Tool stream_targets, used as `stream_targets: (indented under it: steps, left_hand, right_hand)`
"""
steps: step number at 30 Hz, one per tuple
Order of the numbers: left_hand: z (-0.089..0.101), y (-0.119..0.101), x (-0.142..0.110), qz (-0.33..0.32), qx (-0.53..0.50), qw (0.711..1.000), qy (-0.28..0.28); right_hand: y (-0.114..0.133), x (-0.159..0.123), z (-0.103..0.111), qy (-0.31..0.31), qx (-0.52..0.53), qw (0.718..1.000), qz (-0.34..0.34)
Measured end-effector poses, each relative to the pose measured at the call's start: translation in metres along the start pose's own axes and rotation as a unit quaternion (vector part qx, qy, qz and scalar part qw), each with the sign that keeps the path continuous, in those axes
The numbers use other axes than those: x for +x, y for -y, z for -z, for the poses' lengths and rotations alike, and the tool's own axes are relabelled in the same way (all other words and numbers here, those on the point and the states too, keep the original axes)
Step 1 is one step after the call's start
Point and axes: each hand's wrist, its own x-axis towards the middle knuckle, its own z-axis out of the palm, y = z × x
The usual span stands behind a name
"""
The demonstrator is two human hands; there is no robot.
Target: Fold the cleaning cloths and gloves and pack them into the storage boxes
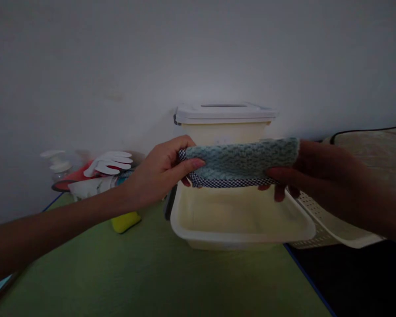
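A folded light-blue textured cloth (240, 158) with a dark checked border is stretched level between my two hands. My left hand (171, 165) grips its left end, thumb on the near side and fingers behind. At the right end, my right hand (313, 171) holds the cloth with the thumb in front and fingertips showing below the border. The cloth hangs above a white plastic tub (240, 237), whose inside shows only in part. Behind it stands a lidded container (224, 115), partly covered by the cloth.
Left on the green table (145, 273) are a pump bottle (57, 165), white gloves (108, 163) and a yellow item (125, 221). A perforated basket (320, 224) sits right of the tub, beside the table's blue edge. A beige cushion-like object (376, 154) lies behind my right hand.
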Motion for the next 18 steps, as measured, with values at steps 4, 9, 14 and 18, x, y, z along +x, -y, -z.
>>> stream_targets:
  steps: [4,9,14,18]
  left_hand:
    - [0.002,0.011,0.022,-0.121,0.172,0.975,0.079]
    - [0.0,0.024,0.043,-0.284,0.336,0.872,0.217]
    - [-0.016,0.038,0.054,-0.297,0.419,0.784,0.347]
    - [-0.035,0.056,0.056,-0.328,0.388,0.763,0.401]
  right_hand:
    - [-0.016,-0.003,0.007,-0.012,-0.162,0.981,0.104]
    - [-0.026,-0.001,0.0,0.182,-0.176,0.951,0.175]
    - [-0.034,0.006,-0.025,0.333,-0.154,0.918,0.149]
    - [-0.033,0.016,-0.042,0.431,-0.155,0.885,0.077]
